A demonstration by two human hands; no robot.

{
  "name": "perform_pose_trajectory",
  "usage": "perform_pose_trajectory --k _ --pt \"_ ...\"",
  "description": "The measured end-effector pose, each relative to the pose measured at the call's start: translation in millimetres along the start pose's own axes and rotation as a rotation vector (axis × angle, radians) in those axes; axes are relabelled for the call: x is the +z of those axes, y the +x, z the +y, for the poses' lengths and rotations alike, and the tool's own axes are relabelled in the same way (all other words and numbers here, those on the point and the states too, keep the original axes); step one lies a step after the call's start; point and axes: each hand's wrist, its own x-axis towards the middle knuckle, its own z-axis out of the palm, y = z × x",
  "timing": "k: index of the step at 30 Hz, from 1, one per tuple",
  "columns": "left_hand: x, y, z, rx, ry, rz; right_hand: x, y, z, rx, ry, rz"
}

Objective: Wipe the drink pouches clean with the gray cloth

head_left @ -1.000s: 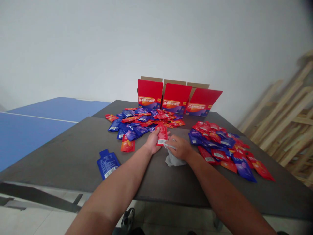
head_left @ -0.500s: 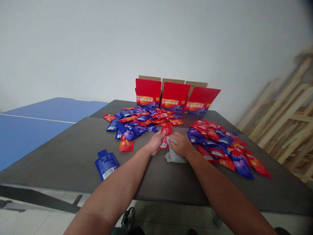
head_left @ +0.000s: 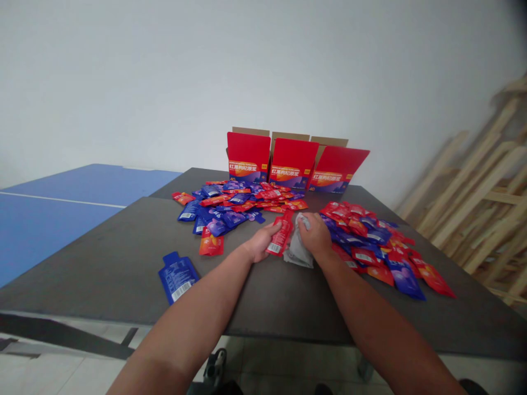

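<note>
Red pouch (head_left: pixel 280 237) is gripped by the left hand (head_left: pixel 262 243); the right hand (head_left: pixel 317 235) clasps a grey cloth (head_left: pixel 299 250) beside it.

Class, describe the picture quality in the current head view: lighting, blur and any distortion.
Head view: soft, dim light on the wall, dark smudge in the upper right corner; wooden slats at right blurred and stretched; large box lettering legible, small print on the red pouch unreadable.

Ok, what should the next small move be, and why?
Probably draw the grey cloth across the red pouch: the left hand holds the pouch with its barcode showing, and the right hand holds the cloth close beside it.
</note>
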Motion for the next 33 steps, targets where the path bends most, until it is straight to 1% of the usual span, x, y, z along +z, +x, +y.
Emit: perform_pose_trajectory --k 1,3,6,7,8,9,11,14,16,21,27,31,33 --pt "-1.4 0 2 -0.023 -0.051 0.011 -1 -1 -2 -0.034 0.022 -0.001" --pt "-4.1 1 7 -0.062 -0.164 0.041 -4 -4 -8 -0.192 0.09 -0.053" --pt "-7.1 -1 13 -0.1 -0.288 0.038 -7 -12 -20 -0.519 0.219 -0.231" --pt "-7.6 -1 14 -0.108 -0.307 0.03 -7 -15 -25 -0.6 0.247 -0.288" --pt "-7.8 -2 15 -0.12 -0.314 0.022 -7 -17 -28 -0.654 0.261 -0.327" --pt "-7.7 -2 15 -0.133 -0.315 0.012 -7 -18 -31 -0.678 0.259 -0.346" --pt "-6.7 -3 14 -0.152 -0.308 -0.015 -5 -19 -33 -0.655 0.227 -0.335" --pt "-4.1 -4 12 -0.157 -0.297 -0.072 -3 -18 -31 -0.534 0.168 -0.276" --pt "-2.1 -5 11 -0.145 -0.295 -0.084 -1 -16 -28 -0.461 0.13 -0.249" --pt "2.8 -7 9 -0.188 -0.269 -0.092 2 -12 -21 -0.324 0.078 -0.2" --pt "2.9 -7 3 -0.202 -0.196 -0.102 7 -10 -17 -0.206 0.079 -0.095" --pt "0.4 -7 2 -0.191 -0.114 -0.061 8 -8 -14 -0.124 0.046 -0.013" --pt "0.0 -7 4 -0.198 -0.092 -0.047 8 -7 -10 -0.088 0.047 0.007"
